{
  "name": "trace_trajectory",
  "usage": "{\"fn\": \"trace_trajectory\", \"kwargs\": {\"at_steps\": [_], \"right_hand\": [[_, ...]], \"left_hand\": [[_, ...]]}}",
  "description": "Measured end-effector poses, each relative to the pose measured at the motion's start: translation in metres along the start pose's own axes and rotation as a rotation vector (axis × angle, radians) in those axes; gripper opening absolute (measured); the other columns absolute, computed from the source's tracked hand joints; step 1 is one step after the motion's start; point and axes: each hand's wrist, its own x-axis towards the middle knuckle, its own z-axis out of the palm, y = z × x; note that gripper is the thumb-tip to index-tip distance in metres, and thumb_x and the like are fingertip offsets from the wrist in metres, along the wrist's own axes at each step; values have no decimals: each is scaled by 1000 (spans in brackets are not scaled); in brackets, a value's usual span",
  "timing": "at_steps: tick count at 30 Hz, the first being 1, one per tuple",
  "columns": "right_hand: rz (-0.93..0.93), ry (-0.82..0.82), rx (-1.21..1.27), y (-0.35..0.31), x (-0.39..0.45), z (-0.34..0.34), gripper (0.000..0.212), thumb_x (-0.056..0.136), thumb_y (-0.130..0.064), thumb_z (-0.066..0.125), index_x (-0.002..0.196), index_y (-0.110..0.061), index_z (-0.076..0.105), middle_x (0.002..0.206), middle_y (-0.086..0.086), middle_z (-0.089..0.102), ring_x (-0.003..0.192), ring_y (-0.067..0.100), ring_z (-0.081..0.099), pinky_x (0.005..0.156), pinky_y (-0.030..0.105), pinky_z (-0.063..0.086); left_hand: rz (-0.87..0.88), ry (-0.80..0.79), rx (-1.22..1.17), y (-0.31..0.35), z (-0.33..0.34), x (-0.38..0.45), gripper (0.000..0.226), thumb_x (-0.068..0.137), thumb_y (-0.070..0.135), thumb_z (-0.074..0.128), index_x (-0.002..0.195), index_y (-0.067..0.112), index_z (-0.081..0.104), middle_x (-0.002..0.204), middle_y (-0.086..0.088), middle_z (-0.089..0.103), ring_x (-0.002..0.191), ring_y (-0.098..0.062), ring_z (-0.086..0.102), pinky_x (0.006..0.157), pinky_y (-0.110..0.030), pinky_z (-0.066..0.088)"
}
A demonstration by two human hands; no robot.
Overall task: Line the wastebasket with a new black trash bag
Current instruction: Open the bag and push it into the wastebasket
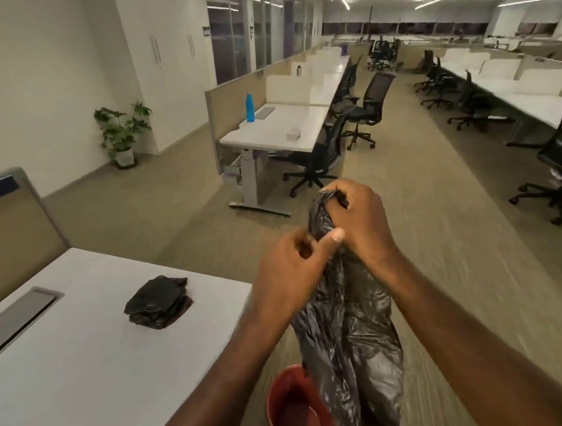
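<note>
Wastebasket (292, 414), red and unlined, stands on the carpet just off the near right corner of the white desk (83, 386), its mouth facing up and its interior bare. The black trash bag (349, 326) is held in the air above and slightly right of it, hanging limp and crumpled, with its lower end draped across the right side of the rim. Its top end is gathered between both hands, which are close together: the right hand (359, 219) is closed around the bunched upper edge, while the left hand (292, 273) is pinched on the film just below, thumb against the plastic. A stack of folded spare bags (159, 301) lies on the desk near its right edge, well apart from the work

The step in hand is judged to be the opening of the bag mouth. The two layers should be rubbed apart between thumb and fingers until an edge separates; a firm tug on the thin film is to be avoided, since tearing is likely. Once the layers are parted, the hands should be drawn apart so that the mouth is spread wider than the rim. The closed bottom should then be lowered into the basket and the open edge folded outward over the rim all round
</note>
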Motion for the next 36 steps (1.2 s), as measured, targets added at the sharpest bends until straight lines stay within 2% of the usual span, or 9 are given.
{"fn": "trace_trajectory", "kwargs": {"at_steps": [2, 6, 11, 15, 17, 19, 21, 24, 36], "right_hand": [[28, -53, -13, 21, 0, 15, 19, 93, -14, 57, 102, -14, 73, 91, -4, 72, 82, 9, 62, 68, 22, 45], [104, -153, -42, 76, -4, 40, 18, 94, -15, 57, 102, -14, 73, 90, -4, 70, 84, 12, 64, 69, 23, 42], [181, -258, -160, 154, -25, 81, 23, 94, -18, 56, 107, -15, 75, 101, 2, 76, 94, 18, 70, 74, 25, 48], [183, -286, -273, 219, -58, 119, 20, 94, -21, 57, 104, -17, 73, 95, 3, 76, 88, 22, 71, 75, 40, 58], [197, -309, -298, 249, -76, 138, 20, 95, -22, 57, 103, -16, 74, 94, 4, 76, 86, 23, 71, 74, 40, 58], [201, -322, -314, 278, -96, 159, 19, 95, -22, 57, 100, -15, 73, 91, 5, 75, 83, 24, 70, 72, 40, 58], [200, -326, -316, 306, -116, 181, 17, 95, -23, 56, 96, -16, 72, 87, 2, 74, 78, 22, 68, 68, 38, 56], [199, -340, -312, 347, -150, 213, 14, 95, -22, 56, 89, -19, 68, 77, -2, 67, 73, 19, 64, 61, 32, 47], [346, -390, 33, 536, -269, 354, 7, 86, -19, 69, 90, -19, 75, 83, -4, 74, 73, 9, 68, 68, 30, 52]], "left_hand": [[-81, -36, 54, -7, 19, 4, 54, 73, 76, 58, 73, 22, 61, 64, 5, 65, 59, -11, 63, 57, -32, 49], [-250, -155, -104, -56, 50, 17, 40, 79, 48, 75, 83, 8, 69, 63, -2, 67, 49, -12, 61, 55, -36, 54], [-293, -156, 158, -139, 98, 24, 19, 85, 24, 68, 79, 7, 68, 73, -15, 72, 64, -27, 69, 67, -47, 58], [-422, -116, 67, -212, 133, 25, 22, 92, 22, 61, 70, 20, 61, 70, -5, 65, 76, -29, 71, 71, -53, 59], [-477, -122, 6, -248, 148, 25, 17, 94, 20, 60, 82, 8, 66, 82, -15, 69, 81, -32, 71, 70, -52, 61], [-571, -173, -101, -280, 162, 24, 22, 96, 19, 59, 93, -2, 64, 83, -18, 67, 69, -26, 69, 55, -38, 63], [-661, -236, -216, -315, 173, 18, 17, 97, 18, 58, 91, 3, 60, 76, -10, 62, 53, -13, 66, 43, -26, 57], [-724, -257, -296, -383, 190, 8, 17, 96, 17, 59, 82, 8, 61, 75, -7, 63, 49, -8, 65, 45, -25, 56], [-874, -188, -181, -644, 278, -20, 23, 92, 9, 63, 69, 11, 59, 66, -8, 59, 50, -16, 57, 50, -27, 52]]}}
